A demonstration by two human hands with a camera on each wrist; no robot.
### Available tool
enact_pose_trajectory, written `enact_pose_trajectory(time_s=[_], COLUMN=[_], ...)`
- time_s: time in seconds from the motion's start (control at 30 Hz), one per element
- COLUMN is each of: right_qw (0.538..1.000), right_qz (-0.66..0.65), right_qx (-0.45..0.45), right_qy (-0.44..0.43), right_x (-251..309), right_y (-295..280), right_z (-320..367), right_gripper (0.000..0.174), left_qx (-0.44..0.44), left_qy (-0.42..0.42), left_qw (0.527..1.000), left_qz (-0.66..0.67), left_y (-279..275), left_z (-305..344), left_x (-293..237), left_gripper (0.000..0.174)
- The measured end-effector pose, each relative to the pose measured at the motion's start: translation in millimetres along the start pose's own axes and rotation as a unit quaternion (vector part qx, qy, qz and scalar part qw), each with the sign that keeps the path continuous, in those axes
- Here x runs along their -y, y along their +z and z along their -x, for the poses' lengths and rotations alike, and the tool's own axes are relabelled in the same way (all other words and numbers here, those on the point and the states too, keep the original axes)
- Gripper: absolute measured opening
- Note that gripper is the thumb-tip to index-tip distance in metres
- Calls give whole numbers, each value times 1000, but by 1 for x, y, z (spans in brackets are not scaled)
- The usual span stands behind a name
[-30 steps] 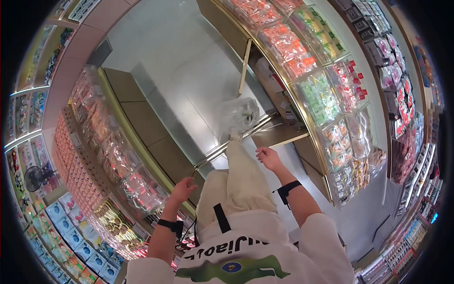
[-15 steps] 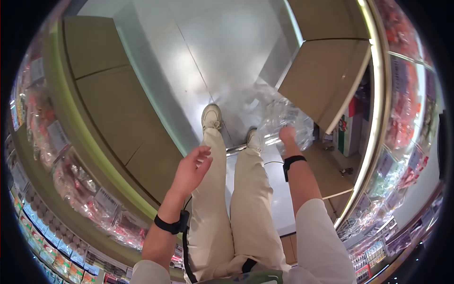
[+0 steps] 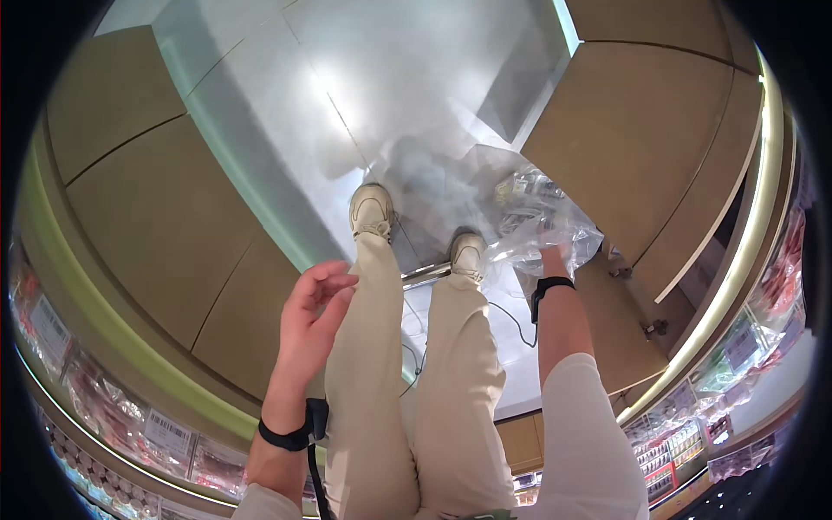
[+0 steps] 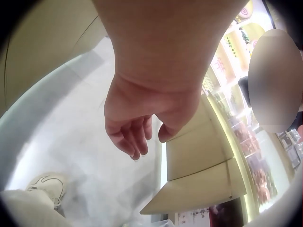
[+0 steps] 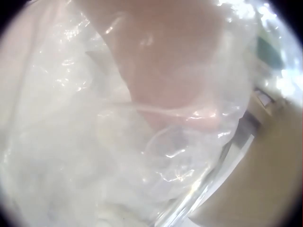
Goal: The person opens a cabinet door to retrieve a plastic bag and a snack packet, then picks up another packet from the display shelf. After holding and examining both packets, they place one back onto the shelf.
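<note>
In the head view, a clear plastic bag (image 3: 568, 230) with several small packaged items in it lies low at the right, beside the right shoe. My right hand (image 3: 553, 258) reaches down into its crinkled film, which covers the hand in the right wrist view (image 5: 175, 71). The fingertips are hidden there, and I cannot tell whether they pinch anything. My left hand (image 3: 314, 316) hangs in the air above the left leg, holding nothing, its fingers loosely bent and the thumb apart, as the left wrist view also shows.
Brown cabinet doors (image 3: 641, 147) stand at the right; one is swung out over the aisle. More cabinets (image 3: 130, 199) line the left. My shoes (image 3: 373, 212) are on the grey floor (image 3: 286, 95), near a metal bar (image 3: 425, 276) and thin cables. Shelves of bagged goods (image 3: 113, 390) flank both sides.
The view has tilted down. My right hand has gone from free in the air to down at the plastic bag and in among its film. My left hand has moved forward, still holding nothing.
</note>
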State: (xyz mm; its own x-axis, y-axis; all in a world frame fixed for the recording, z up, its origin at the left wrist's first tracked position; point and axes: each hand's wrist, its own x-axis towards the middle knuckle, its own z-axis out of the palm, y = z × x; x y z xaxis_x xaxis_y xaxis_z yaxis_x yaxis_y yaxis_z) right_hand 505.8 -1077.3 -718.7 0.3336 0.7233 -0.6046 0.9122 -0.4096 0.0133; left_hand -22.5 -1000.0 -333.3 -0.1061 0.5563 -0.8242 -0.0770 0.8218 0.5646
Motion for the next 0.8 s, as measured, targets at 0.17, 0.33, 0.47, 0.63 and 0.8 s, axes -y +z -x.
enact_pose_trajectory(time_s=[0.17,0.33,0.47,0.63,0.8], right_qw=[976,987,990,998,563], right_qz=[-210,-137,105,-10,-748], right_qx=[11,9,8,-23,-37], right_qy=[57,83,94,66,349], right_x=[-45,-25,38,72,142], right_y=[68,26,-71,-130,-185], right_z=[-18,18,73,66,108], right_gripper=[50,51,46,31,24], left_qx=[25,48,54,65,74], left_qy=[-2,-7,-16,-7,-27], left_qw=[1000,998,998,997,997], left_qz=[-9,-32,-30,-41,1], left_y=[10,15,19,19,21], left_z=[-7,-2,13,38,65], left_x=[0,3,2,-5,-21], left_gripper=[28,26,24,23,22])
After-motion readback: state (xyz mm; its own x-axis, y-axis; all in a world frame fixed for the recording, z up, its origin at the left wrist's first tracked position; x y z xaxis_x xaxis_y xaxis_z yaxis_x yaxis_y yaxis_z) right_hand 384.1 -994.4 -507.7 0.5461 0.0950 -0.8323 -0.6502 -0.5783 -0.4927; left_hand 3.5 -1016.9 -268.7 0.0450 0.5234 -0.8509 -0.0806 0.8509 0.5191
